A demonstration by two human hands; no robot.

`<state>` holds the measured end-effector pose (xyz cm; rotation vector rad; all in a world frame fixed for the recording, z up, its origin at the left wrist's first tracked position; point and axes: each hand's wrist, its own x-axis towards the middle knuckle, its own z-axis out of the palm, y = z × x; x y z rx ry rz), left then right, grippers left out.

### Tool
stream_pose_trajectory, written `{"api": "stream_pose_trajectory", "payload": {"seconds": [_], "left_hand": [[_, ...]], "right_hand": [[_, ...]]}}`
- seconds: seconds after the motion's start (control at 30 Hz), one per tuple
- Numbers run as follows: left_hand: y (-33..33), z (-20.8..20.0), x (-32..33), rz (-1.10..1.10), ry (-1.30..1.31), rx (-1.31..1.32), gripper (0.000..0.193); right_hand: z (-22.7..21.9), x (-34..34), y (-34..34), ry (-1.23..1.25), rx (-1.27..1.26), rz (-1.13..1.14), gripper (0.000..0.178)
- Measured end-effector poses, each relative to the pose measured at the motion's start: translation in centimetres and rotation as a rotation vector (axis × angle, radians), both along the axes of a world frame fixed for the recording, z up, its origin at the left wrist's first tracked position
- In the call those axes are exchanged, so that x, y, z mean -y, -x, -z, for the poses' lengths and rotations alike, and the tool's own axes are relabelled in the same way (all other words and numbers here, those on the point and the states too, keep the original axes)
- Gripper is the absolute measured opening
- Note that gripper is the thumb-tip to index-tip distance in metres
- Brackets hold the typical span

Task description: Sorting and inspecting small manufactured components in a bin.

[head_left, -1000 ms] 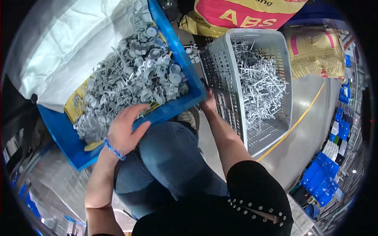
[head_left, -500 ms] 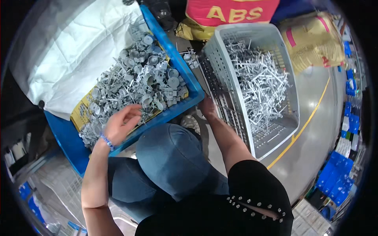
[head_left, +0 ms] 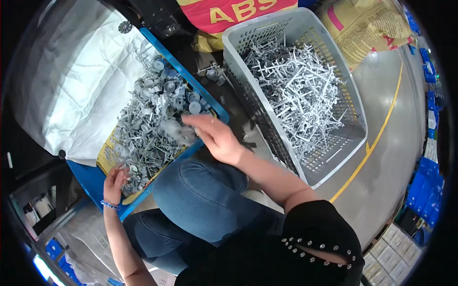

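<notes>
A heap of small grey plastic parts, with round cups and thin stems among them, lies in a blue bin to the left. Over the bin's near right edge, my right hand is open, fingers stretched and thumb apart. Right by its fingertips are blurred grey plastic pieces, apparently in motion. My left hand is at the near left end of the heap, its fingers curled together. Whatever those fingers hold, if anything, is too small to make out.
A grey perforated basket of thin pale sticks stands to the right. White sheeting drapes over the bin's far left side. Behind are a red and yellow sack and a tan sack. My knees are close to the bin.
My right hand has come from low beside the basket, leftward over the bin's edge. My left hand has moved left and nearer along the heap. The view has shifted.
</notes>
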<state>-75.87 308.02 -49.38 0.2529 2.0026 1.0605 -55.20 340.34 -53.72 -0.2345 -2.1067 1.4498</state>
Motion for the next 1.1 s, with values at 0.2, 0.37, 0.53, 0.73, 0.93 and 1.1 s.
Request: {"api": "stream_pose_trajectory", "payload": {"seconds": [0.2,0.37,0.53,0.73,0.93,1.1], "left_hand": [[0.2,0.6,-1.6,0.118,0.072,0.021,0.039],[1.1,1.9,-3.5,0.12,0.08,0.108,0.039],[1.9,2.2,-4.6,0.097,0.069,0.122,0.036],[2.1,2.7,-7.4,0.141,0.067,0.09,0.035],[2.3,2.8,-8.0,0.197,0.1,0.074,0.034],[1.9,3.5,-8.4,0.275,0.098,0.166,0.037]], "right_hand": [[12.2,-10.3,6.8,-0.326,0.344,0.549,0.031],[25.0,-12.8,9.5,-0.629,0.872,0.46,0.029],[25.7,-12.2,9.5,-0.657,0.928,0.318,0.031],[7.2,-9.3,9.7,0.031,0.072,0.458,0.027],[2.5,-9.1,12.6,0.206,-0.044,-0.027,0.027],[21.4,-16.0,16.7,-0.584,0.813,0.365,0.035]]}}
